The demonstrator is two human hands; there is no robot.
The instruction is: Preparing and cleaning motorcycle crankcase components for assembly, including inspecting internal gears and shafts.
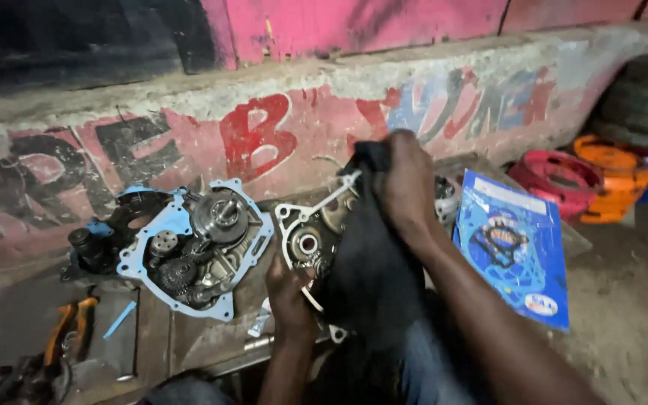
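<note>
Left hand [288, 296] grips engine cover [310, 244] rim; right hand [406, 180] clutches dark cloth [373, 277] draped over it. Grimy wooden desk [151, 337], painted concrete wall [189, 142]; blue-gasketed crankcase [200, 247], blue packet [515, 244], orange pliers [69, 322].

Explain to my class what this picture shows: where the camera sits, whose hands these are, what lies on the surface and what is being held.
The camera is worn on a person's head and looks down, so both arms reaching in from the bottom are that person's own. There is no machine, only bare hands.

The right hand presses a dark cloth onto an engine crankcase half. The left hand grips that casing's lower edge.

To the left lies a second crankcase half, with gears showing and a light blue gasket round its rim. To the right lies a blue gasket packet. Orange-handled pliers lie at the lower left.

Behind runs a painted concrete wall; red and orange rings are stacked at the far right.
</note>
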